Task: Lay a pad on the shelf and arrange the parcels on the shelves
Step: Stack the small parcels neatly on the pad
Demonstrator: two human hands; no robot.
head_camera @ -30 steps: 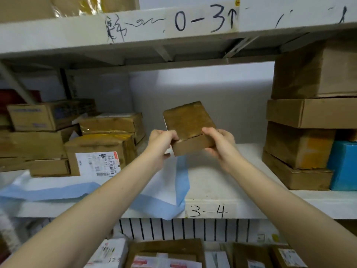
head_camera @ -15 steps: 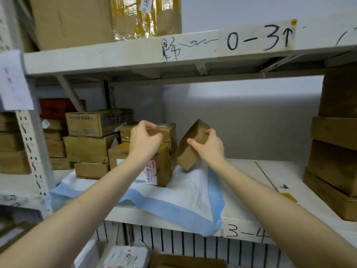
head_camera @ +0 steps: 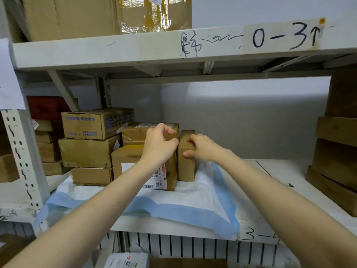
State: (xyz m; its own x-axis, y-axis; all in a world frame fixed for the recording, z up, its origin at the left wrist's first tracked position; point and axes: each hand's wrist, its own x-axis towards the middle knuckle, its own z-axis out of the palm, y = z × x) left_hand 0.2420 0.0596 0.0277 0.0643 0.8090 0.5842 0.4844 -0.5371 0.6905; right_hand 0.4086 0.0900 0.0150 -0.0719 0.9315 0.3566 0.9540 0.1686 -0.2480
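Over on the middle shelf (head_camera: 270, 169), the person is holding a slim brown cardboard parcel (head_camera: 186, 167) upright on its narrow end. It's sitting on the white pad (head_camera: 193, 198), a soft, crinkly sheet with a blue border that's drooping a bit over the shelf's front lip. The right hand (head_camera: 202, 147) is gripping the parcel's top, fingers curling over the upper edge and thumb pressing on the front face. The parcel is touching a boxier cardboard parcel (head_camera: 127, 157) on its left, which is wearing a white barcode label (head_camera: 156, 178). The left hand (head_camera: 160, 144) is hovering at that box's top corner with fingers curled in, and honestly I can't tell if it's gripping anything. Behind sits a parcel wrapped in shiny tape (head_camera: 135, 133), plus a printed carton (head_camera: 87, 123) topping plain boxes. Off to the right, well apart, a stack of flat brown cartons (head_camera: 336, 161) is sitting on bare shelf.
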